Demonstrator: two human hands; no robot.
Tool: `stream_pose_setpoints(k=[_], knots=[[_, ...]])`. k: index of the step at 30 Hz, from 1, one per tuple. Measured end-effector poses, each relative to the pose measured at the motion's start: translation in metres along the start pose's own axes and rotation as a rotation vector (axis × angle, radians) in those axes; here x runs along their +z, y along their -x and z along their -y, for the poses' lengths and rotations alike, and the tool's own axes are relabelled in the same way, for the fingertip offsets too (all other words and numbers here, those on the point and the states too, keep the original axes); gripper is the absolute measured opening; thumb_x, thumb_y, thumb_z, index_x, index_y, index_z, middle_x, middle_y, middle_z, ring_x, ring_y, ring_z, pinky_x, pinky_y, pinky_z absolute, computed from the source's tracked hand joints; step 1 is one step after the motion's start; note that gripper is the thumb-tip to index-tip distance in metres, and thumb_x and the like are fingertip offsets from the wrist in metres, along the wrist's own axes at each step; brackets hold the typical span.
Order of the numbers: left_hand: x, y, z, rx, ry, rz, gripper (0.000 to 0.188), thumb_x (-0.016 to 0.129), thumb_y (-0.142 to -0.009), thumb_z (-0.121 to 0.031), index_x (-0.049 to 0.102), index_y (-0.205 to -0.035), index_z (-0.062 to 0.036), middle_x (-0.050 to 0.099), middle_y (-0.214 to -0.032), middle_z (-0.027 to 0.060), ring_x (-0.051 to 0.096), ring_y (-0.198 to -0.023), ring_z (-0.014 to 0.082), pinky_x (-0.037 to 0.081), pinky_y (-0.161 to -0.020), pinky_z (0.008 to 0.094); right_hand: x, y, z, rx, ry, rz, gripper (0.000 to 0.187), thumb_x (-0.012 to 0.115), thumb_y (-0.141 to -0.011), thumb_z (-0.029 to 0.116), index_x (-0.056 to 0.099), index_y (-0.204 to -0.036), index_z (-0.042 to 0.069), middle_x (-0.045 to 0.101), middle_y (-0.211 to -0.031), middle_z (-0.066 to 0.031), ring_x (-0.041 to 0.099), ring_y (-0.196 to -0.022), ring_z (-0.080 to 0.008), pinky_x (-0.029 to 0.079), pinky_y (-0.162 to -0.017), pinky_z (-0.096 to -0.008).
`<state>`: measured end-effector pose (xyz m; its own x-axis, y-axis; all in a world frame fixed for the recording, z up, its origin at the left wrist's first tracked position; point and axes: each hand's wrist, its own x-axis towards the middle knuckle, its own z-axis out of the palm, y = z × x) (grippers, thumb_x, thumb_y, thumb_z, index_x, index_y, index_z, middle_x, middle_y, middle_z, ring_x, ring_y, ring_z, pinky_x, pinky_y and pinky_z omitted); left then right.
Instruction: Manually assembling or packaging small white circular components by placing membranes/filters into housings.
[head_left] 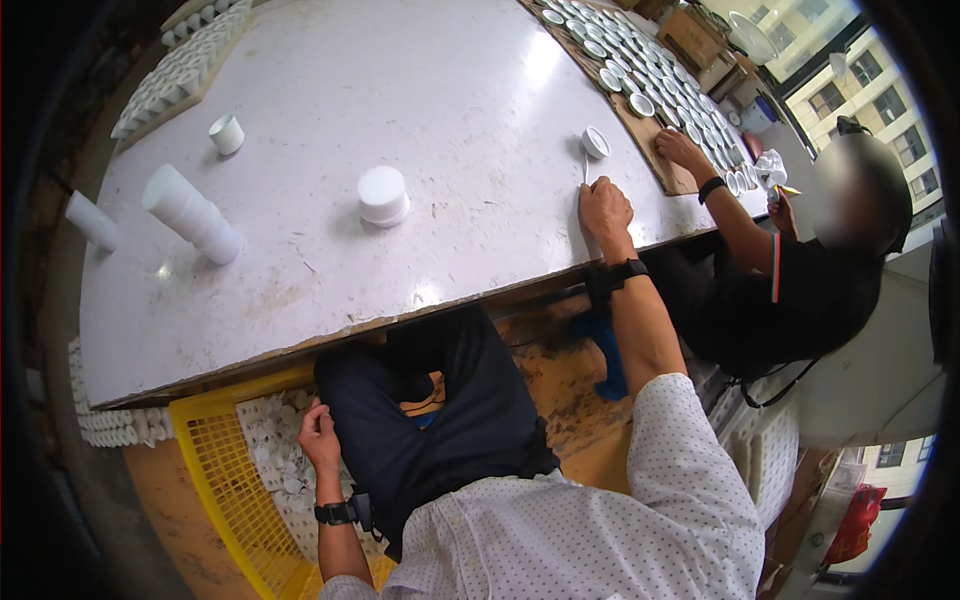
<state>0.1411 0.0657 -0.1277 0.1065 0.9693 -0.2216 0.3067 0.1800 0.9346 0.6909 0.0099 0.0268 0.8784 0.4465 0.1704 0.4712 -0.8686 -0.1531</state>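
My right hand (604,208) rests on the white table (420,110) near its right edge, fingers closed around a thin white tool whose tip points up toward a small white cup (595,142) just beyond it. My left hand (318,436) hangs low beside my left thigh, over a yellow plastic crate (215,455) filled with several small white cups. Its fingers are curled; whether it holds a cup I cannot tell.
A short stack of white cups (383,194) stands mid-table, a lying stack (192,214) and single cups (227,134) to the left. Cardboard trays of cups (640,75) line the far right. A seated person in black (790,290) reaches a hand (683,148) onto that tray.
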Motion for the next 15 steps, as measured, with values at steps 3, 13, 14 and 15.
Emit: stream_pose_setpoints(k=[3,13,14,15], knots=[[0.012,0.008,-0.027,-0.013,0.041,0.072,0.016,0.050,-0.086,-0.003,0.058,-0.098,0.0033,0.053,-0.120,0.0169,0.059,-0.095,0.0171,0.047,-0.074,0.0245,-0.007,0.021,-0.004,-0.175,0.019,0.014,0.030,0.052,-0.083,0.032,0.058,-0.090,0.003,0.063,-0.081,-0.0170,0.060,-0.080,-0.0344,0.046,-0.073,-0.0427],[0.102,0.034,-0.137,0.039,0.328,0.654,0.034,0.058,-0.083,-0.003,0.046,-0.113,0.0055,0.055,-0.115,0.0193,0.057,-0.102,0.0224,0.048,-0.084,0.0290,-0.022,0.177,0.008,-0.343,-0.672,0.173,0.019,0.063,-0.080,0.014,0.059,-0.094,0.001,0.063,-0.071,-0.0131,0.061,-0.064,-0.0211,0.047,-0.058,-0.0301],[0.111,0.033,-0.142,0.063,0.357,0.686,0.039,0.058,-0.083,-0.003,0.042,-0.118,0.0053,0.051,-0.119,0.0208,0.056,-0.104,0.0241,0.047,-0.085,0.0294,-0.022,0.187,0.012,-0.264,-0.789,0.281,0.022,0.065,-0.080,0.012,0.059,-0.098,0.000,0.063,-0.071,-0.0109,0.060,-0.063,-0.0148,0.047,-0.058,-0.0269],[0.121,0.031,-0.149,0.053,0.387,0.698,0.046,0.059,-0.081,-0.002,0.037,-0.121,0.0048,0.047,-0.122,0.0223,0.054,-0.107,0.0253,0.046,-0.088,0.0308,-0.007,0.195,0.003,-0.197,-0.947,0.422,0.023,0.062,-0.082,0.012,0.060,-0.101,-0.001,0.063,-0.072,-0.0046,0.054,-0.065,-0.0068,0.045,-0.059,-0.0223]])
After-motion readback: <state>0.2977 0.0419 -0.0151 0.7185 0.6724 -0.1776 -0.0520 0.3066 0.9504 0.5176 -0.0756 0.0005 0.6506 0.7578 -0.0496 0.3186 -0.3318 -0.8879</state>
